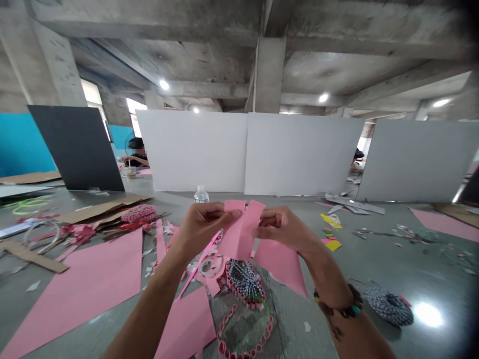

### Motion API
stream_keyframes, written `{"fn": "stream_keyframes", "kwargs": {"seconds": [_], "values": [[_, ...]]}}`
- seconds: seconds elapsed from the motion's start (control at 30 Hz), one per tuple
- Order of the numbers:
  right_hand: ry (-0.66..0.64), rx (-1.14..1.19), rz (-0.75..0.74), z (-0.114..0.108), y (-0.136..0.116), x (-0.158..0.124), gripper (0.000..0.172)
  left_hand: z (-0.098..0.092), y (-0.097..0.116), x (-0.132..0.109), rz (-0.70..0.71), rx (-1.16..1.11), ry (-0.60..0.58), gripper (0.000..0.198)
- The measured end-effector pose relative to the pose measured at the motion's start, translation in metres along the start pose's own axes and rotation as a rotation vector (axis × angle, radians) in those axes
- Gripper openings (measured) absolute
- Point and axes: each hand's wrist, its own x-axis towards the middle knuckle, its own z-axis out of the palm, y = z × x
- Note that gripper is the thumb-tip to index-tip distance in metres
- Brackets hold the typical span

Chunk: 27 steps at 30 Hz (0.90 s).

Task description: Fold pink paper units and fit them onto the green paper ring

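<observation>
A folded-looking piece of pink paper (241,237) is held up above the middle of a grey table (288,319) by two bare hands. Its left side is pinched between the thumb and fingers of the left hand (209,219); its right side is gripped in the same way by the right hand (279,227). A gap is seen at the paper's top edge; whether one split sheet or two pieces are held cannot be told. A beaded bracelet (354,303) is worn on the right wrist.

Just below the paper, an oval piece of pink paper rolls and blue-and-white cord (246,281) is seen, and nearer the viewer a curved chain of pink rolls (222,347). Pink scraps (213,286) are scattered to their left, beside a large pink sheet (97,284). A coil of cord (391,305) is placed at the right. Behind, a clear bottle (201,195) is stood before white panels (299,154).
</observation>
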Motion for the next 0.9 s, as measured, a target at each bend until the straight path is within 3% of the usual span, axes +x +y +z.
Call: {"fn": "stream_keyframes", "kwargs": {"seconds": [0.17, 0.37, 0.73, 0.9], "values": [[0.056, -0.009, 0.003, 0.000, 0.001, 0.002, 0.035, -0.004, -0.007, 0.002, -0.021, 0.057, -0.148, 0.050], [0.036, -0.005, -0.002, 0.002, -0.003, 0.001, 0.045, -0.005, -0.011, 0.003, -0.010, 0.038, -0.184, 0.051], [0.026, 0.168, 0.054, 0.000, 0.000, 0.000, 0.040, 0.000, -0.016, 0.005, -0.026, -0.062, -0.167, 0.053], [0.099, 0.200, 0.067, 0.000, -0.001, -0.002, 0.037, 0.000, -0.012, 0.003, -0.034, -0.091, -0.098, 0.053]]}}
